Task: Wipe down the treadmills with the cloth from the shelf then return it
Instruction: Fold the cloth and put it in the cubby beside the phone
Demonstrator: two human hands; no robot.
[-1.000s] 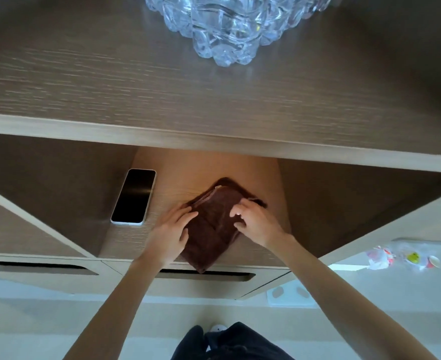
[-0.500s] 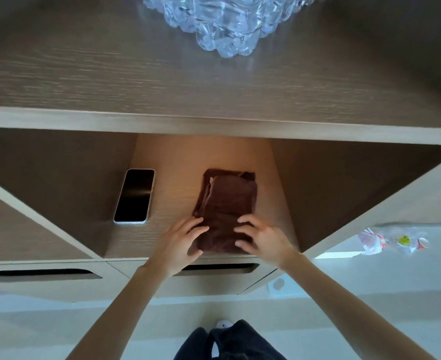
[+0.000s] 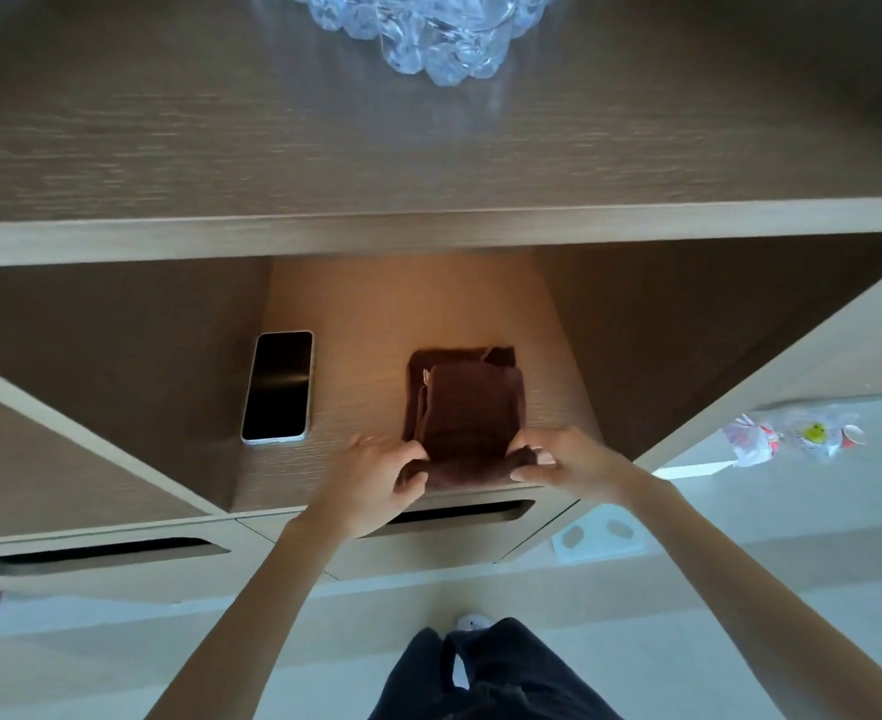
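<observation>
From the head view, I look down into an open compartment in the middle of the frame. The dark brown cloth (image 3: 467, 407) lies folded on the wooden shelf (image 3: 356, 387), right of centre in that compartment, with its near edge close to the shelf's front lip.

My left grip (image 3: 376, 475) is clenched on the cloth's near left corner, with the fingers curled over it and the thumb underneath. My right grip (image 3: 571, 459) pinches the near right corner between thumb and fingertips. The fabric between the two is bunched into a low roll, while the far part lies flat. Both forearms run up from the bottom of the frame.

A phone (image 3: 278, 387) with a dark screen lies face up on the same shelf. It is left of the cloth and apart from it, with its long side pointing away from me.

Above the compartment, the unit's top board (image 3: 272, 148) fills the upper half of the frame. A faceted glass bowl (image 3: 428, 33) stands on it at the top edge, partly cut off.

Below the shelf lip is a dark drawer slot (image 3: 459, 511). At the right, a crumpled plastic bag (image 3: 792, 433) with something coloured inside lies on the pale floor (image 3: 792, 537). A flat white square (image 3: 597, 535) with two oval marks lies on the floor nearer the unit. My dark trousers (image 3: 480, 678) show at bottom centre.
</observation>
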